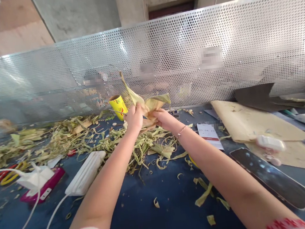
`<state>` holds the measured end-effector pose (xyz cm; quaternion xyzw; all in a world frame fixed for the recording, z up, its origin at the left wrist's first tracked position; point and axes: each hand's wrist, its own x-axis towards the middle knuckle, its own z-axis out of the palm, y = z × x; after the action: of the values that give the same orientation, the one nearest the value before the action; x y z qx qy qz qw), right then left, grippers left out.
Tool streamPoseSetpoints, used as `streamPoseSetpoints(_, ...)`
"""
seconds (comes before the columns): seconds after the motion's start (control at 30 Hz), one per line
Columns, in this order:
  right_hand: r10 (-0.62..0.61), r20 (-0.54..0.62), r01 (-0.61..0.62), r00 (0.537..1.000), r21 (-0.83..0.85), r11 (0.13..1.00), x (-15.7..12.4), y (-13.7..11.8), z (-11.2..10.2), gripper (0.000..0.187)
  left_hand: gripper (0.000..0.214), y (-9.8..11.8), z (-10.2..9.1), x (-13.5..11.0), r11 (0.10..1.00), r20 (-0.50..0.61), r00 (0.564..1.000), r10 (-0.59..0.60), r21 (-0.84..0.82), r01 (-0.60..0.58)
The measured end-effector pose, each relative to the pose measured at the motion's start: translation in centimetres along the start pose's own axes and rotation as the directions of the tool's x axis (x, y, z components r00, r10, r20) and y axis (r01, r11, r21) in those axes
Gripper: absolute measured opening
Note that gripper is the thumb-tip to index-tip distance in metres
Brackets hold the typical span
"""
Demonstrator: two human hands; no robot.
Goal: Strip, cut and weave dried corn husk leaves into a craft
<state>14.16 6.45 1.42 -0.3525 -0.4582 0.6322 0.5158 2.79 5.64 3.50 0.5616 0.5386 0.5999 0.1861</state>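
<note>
Both my hands are raised over the middle of the table, pinching a dried corn husk (156,102) between them. My left hand (135,117) has its fingers closed on the husk's left part, where a long pointed strip sticks up. My right hand (165,119) grips the lower right part, and a broad pale flap spreads out above it. Below my hands lies a pile of shredded husk strips (134,146). Just behind my left hand stands a yellow cardboard tube (118,107), slightly tilted.
A perforated metal screen (179,60) closes off the table's back. Left are a white power strip (86,173), a magenta box (43,185) with a white plug, and scissors (1,177). Right are a lit phone (210,135), a dark phone (275,177), brown paper (252,121) and a white case (270,143).
</note>
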Motion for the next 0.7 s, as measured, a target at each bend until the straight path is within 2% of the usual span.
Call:
streamPoseSetpoints(0.07, -0.012, -0.007, 0.012, 1.000, 0.025, 1.000, 0.1, 0.1, 0.1, 0.005, 0.024, 0.2, -0.1, -0.2, 0.983, 0.002, 0.994, 0.109, 0.146, -0.109)
streamPoseSetpoints(0.17, -0.028, 0.007, 0.028, 1.000, 0.035, 0.999, 0.3, 0.3, 0.1, 0.007, 0.014, 0.5, -0.1, -0.6, 0.902, 0.169, 0.950, 0.264, 0.306, -0.305)
streamPoseSetpoints(0.23, -0.057, -0.019, 0.057, 0.998, 0.025, 0.998, 0.5, 0.4, 0.0, 0.011, 0.011, 0.7, -0.1, -1.1, 0.816, 0.241, 0.916, 0.322, 0.419, -0.397)
streamPoseSetpoints(0.37, -0.167, -0.092, 0.164, 0.982, -0.038, 0.986, 1.1, 0.7, -0.4, 0.018, 0.017, 0.8, 0.0, -2.3, 0.682, 0.219, 0.894, 0.390, 0.584, -0.440)
streamPoseSetpoints(0.57, -0.295, -0.114, 0.259, 0.949, -0.254, 0.932, 1.8, 1.4, -0.9, 0.031, 0.021, 1.0, -0.2, -3.1, 0.638, 0.200, 0.878, 0.435, 0.620, -0.457)
streamPoseSetpoints(0.63, -0.345, -0.093, 0.299, 0.934, -0.326, 0.897, 1.9, 1.3, -0.9, 0.029, 0.024, 1.0, -0.4, -2.6, 0.613, 0.238, 0.875, 0.422, 0.636, -0.469)
streamPoseSetpoints(0.7, -0.398, -0.039, 0.352, 0.917, -0.390, 0.851, 1.8, 1.0, -0.8, 0.024, 0.027, 1.0, -0.6, -2.0, 0.545, 0.347, 0.843, 0.411, 0.647, -0.533)
